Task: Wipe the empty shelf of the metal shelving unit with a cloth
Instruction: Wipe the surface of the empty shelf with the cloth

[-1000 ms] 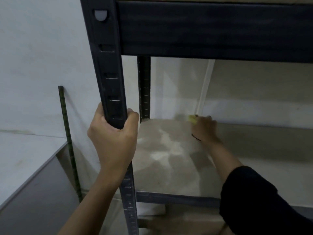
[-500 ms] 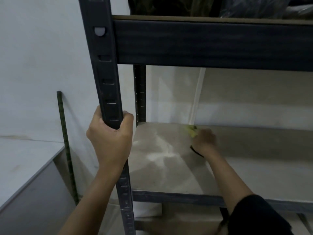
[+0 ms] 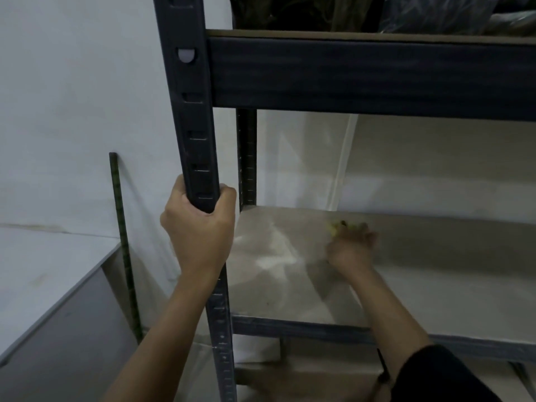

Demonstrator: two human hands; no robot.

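Note:
A dark metal shelving unit stands in front of me. My left hand (image 3: 200, 227) grips its front left upright post (image 3: 193, 117). The empty shelf (image 3: 275, 285) is a pale board with light dusty streaks near its left side. My right hand (image 3: 352, 246) reaches deep onto that shelf and presses a yellow cloth (image 3: 333, 227) against the board near the back. Only a small yellow edge of the cloth shows past my fingers, and the hand is blurred.
A thick dark crossbeam (image 3: 371, 74) spans just above the opening, with dark bagged items (image 3: 435, 13) on the shelf over it. A thin dark rod (image 3: 123, 242) leans on the white wall at left, beside a grey cabinet top (image 3: 43, 288). A rear post (image 3: 246, 158) stands at the shelf's back corner.
My right hand with the cloth has slid a little to the right along the back of the shelf. The view has tipped upward. My left hand keeps its grip on the post.

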